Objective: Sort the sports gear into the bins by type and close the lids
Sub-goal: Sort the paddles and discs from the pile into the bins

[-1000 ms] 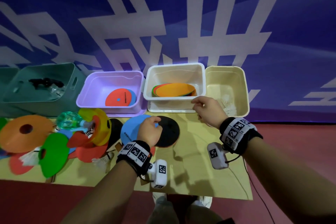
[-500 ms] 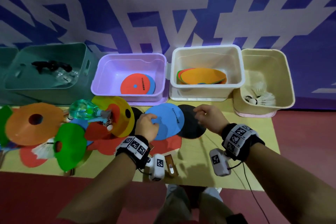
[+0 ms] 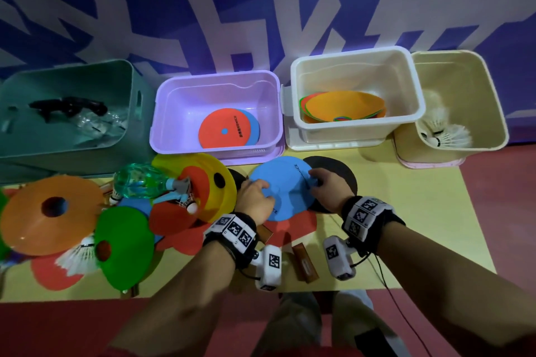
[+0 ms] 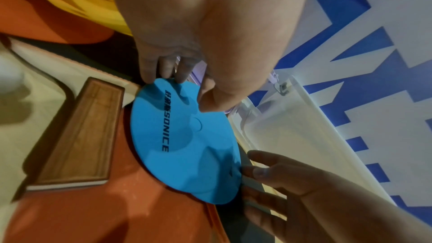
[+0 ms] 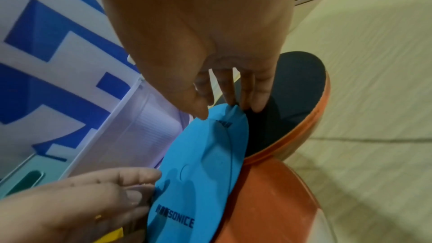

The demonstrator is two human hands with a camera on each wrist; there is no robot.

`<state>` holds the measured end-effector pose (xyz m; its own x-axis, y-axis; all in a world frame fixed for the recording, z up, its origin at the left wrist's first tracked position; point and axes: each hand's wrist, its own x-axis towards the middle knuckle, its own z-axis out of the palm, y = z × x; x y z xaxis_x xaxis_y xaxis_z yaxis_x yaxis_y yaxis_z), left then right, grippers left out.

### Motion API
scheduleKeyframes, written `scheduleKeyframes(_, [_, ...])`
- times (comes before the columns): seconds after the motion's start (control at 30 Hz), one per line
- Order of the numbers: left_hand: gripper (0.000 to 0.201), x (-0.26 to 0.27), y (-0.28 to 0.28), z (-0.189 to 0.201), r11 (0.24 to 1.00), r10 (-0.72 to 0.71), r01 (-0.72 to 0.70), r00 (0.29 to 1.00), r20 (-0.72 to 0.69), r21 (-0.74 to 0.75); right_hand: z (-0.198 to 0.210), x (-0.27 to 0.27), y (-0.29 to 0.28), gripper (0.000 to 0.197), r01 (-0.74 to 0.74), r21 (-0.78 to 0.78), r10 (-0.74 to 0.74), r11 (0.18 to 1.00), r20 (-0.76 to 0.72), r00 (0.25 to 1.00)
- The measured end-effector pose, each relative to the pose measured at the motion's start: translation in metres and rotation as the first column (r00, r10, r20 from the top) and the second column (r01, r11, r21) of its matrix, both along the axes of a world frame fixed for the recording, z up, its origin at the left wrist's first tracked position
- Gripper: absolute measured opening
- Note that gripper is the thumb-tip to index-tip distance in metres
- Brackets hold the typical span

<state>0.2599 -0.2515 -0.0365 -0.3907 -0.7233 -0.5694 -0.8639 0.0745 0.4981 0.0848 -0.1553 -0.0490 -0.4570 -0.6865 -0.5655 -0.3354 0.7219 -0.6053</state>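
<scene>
Both hands grasp a blue flat disc that lies on the yellow tabletop, just in front of the lilac bin. The left hand pinches its near-left edge, and the right hand pinches the far-right edge with thumb on top and fingers beneath. In the wrist views the disc's dark print reads "SONICE", preceded by characters too blurred to read. The disc overlaps a black-faced paddle on its right and a red paddle face toward the person. A wooden paddle handle lies near the left wrist. Inside the lilac bin a red disc bears the same kind of dark lettering, unreadable from the head view, and rests on another blue one. The white bin holds orange cones, and the cream bin holds shuttlecocks. Its neighbour on the far left, the green bin, contains dark and clear items.
</scene>
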Motion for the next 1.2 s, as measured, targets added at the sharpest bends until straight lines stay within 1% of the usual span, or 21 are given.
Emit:
scheduleKeyframes(0.1, [0.043, 0.001, -0.003, -0.001, 1.000, 0.005, -0.004, 1.000, -0.007, 0.006, -0.002, 0.004, -0.002, 0.052, 0.047, -0.022, -0.047, 0.999, 0.005, 0.999])
scheduleKeyframes(0.3, [0.042, 0.000, -0.003, -0.002, 1.000, -0.014, 0.014, 0.999, -0.041, 0.003, -0.005, 0.006, -0.010, 0.050, 0.227, -0.074, -0.221, 0.971, 0.078, 0.972])
scheduleKeyframes(0.43, [0.041, 0.001, -0.003, -0.001, 1.000, -0.011, 0.011, 0.999, -0.050, 0.009, -0.006, 0.006, -0.014, 0.049, 0.266, -0.095, -0.257, 0.959, 0.095, 0.962])
scheduleKeyframes(0.53, [0.040, 0.001, -0.004, 0.000, 1.000, 0.003, -0.002, 0.998, -0.064, 0.031, -0.009, 0.008, -0.015, 0.047, 0.246, -0.099, -0.233, 0.964, 0.127, 0.964])
scheduleKeyframes(0.7, [0.040, 0.002, -0.002, -0.001, 0.999, 0.013, -0.011, 0.998, -0.061, 0.032, -0.010, 0.009, -0.011, 0.044, 0.145, -0.121, -0.126, 0.982, 0.146, 0.981])
scheduleKeyframes(0.83, [0.038, 0.001, 0.000, -0.001, 0.999, 0.024, -0.023, 0.998, -0.050, 0.028, -0.009, 0.004, -0.008, 0.041, 0.108, -0.103, -0.093, 0.989, 0.144, 0.985])
scheduleKeyframes(1.03, [0.036, -0.002, 0.008, 0.003, 0.999, 0.038, -0.035, 0.997, -0.064, 0.040, 0.008, 0.001, -0.006, 0.032, 0.003, -0.121, 0.019, 0.993, 0.185, 0.983])
scheduleKeyframes(1.2, [0.032, -0.012, 0.009, 0.008, 0.997, 0.080, -0.082, 0.992, -0.098, -0.012, 0.037, -0.027, 0.007, 0.032, 0.096, -0.129, -0.080, 0.987, 0.126, 0.989])
